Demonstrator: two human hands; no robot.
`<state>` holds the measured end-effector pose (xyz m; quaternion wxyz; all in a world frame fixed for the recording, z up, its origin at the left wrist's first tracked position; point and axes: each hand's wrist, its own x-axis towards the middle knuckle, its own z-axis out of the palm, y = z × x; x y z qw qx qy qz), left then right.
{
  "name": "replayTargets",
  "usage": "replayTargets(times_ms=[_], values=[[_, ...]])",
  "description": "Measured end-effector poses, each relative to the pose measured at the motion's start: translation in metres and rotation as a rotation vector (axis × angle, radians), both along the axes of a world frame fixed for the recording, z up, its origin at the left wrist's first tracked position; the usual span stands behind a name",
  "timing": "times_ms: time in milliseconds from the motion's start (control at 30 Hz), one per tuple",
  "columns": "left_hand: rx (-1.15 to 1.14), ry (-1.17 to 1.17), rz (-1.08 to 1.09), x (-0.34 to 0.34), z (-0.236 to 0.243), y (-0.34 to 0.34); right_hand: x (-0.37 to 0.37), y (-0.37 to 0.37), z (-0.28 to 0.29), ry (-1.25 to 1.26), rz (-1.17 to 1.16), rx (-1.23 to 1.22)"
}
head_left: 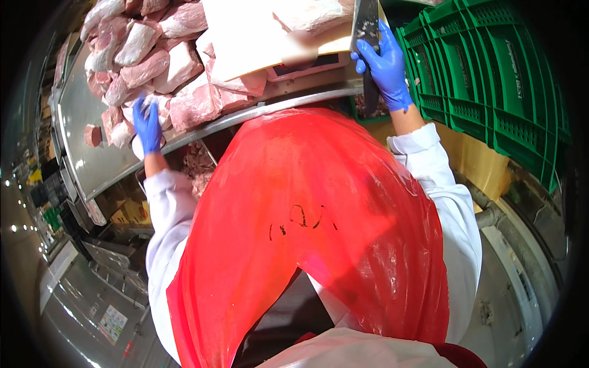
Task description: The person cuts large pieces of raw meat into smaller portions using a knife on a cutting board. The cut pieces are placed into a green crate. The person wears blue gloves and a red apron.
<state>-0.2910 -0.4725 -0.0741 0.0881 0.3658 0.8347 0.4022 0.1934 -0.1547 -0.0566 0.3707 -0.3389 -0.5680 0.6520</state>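
My left hand, in a blue glove, is at the near edge of a heap of raw meat pieces. Its fingers are apart, and the fingertips overlap the nearest chunks; whether they touch is unclear. Over on the right, my right hand, gloved in blue too, is closed around a long dark knife flecked with pale bits. This knife lies along the right end of a white cutting board. A large pale slab of meat rests at the board's far side.
Stacked green plastic crates stand close by my right hand. A metal table edge runs in front of my red apron. Below it, a bin of meat scraps sits beside my left forearm. One small meat piece lies apart at left.
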Motion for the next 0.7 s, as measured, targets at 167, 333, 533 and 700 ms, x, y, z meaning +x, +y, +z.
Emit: replayTargets(times_ms=[167, 333, 533, 700], values=[[0.263, -0.233, -0.476, 0.123, 0.053, 0.217, -0.055, 0.003, 0.008, 0.245, -0.055, -0.149], [0.201, 0.046, -0.584, 0.192, -0.009, 0.290, -0.097, 0.067, -0.007, 0.346, -0.008, -0.005], [0.161, 0.056, -0.870, 0.267, 0.041, 0.215, -0.078, 0.168, 0.041, 0.189, 0.273, 0.061], [0.282, -0.147, -0.299, 0.201, -0.002, 0.200, -0.045, 0.091, 0.072, 0.054, 0.145, 0.185]])
